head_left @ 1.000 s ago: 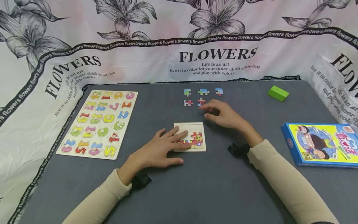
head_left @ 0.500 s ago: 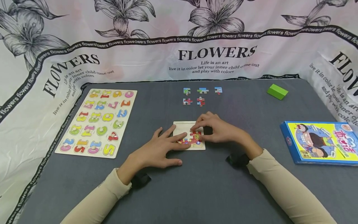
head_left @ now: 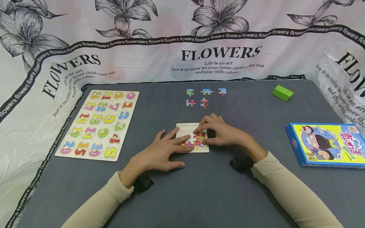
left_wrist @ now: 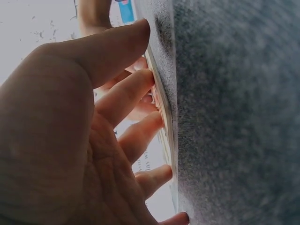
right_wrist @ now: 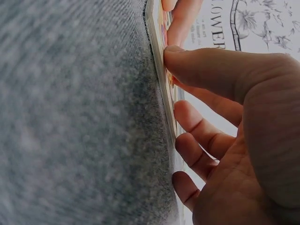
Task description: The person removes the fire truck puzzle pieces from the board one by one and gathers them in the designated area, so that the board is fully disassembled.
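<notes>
A small square wooden puzzle tray (head_left: 186,127) lies on the grey cloth in front of me, with red and yellow jigsaw pieces along its near side. My left hand (head_left: 159,153) rests on the tray's left part with fingers spread; its fingertips hide some of the picture. In the left wrist view those fingertips meet the tray's edge. My right hand (head_left: 225,131) is bent over the right side, thumb and index finger on either side of a red puzzle piece (head_left: 201,138) with a yellow circle. Seen from the right wrist, the thumb (right_wrist: 201,70) touches the tray edge.
Several loose jigsaw pieces (head_left: 204,103) lie in two rows behind the tray. To the left is a number board (head_left: 101,156). A green block (head_left: 282,92) sits at the back right, and a blue and yellow box (head_left: 325,144) lies at the right. A flowered cloth (head_left: 148,69) rises behind.
My right hand has come from the loose pieces at the back down to the tray, and has held still there for the last half second. The left hand stays on the tray.
</notes>
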Available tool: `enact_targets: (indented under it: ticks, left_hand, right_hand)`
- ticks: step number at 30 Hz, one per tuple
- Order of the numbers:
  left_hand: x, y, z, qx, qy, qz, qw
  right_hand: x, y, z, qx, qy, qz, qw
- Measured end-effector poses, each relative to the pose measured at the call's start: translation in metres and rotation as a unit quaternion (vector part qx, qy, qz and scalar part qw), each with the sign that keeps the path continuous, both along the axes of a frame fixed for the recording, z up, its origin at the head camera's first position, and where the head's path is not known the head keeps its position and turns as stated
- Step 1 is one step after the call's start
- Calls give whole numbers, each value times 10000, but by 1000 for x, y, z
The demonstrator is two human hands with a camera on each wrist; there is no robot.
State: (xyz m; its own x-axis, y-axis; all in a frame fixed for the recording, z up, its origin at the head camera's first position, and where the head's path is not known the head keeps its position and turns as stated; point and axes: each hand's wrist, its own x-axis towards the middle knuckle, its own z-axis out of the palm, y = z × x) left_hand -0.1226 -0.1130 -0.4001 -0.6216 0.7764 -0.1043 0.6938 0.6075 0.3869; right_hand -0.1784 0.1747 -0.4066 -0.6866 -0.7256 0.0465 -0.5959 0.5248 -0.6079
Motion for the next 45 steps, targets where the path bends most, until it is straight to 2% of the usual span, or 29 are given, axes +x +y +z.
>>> enact_targets:
  ticks: [21,35,45]
  left_hand:
    - [0,1,-1,-52,32,15,10000]
    - [-2,2,-1,-60,30,15,10000]
    - [-1,1,-2,-32,49,4,10000]
  right_hand:
    - [1,1,-2,-143,-124,-32,9998]
    - [1,0,1,-6,-45,-93,9999]
    - [0,1,0,-66,-235,-81,9997]
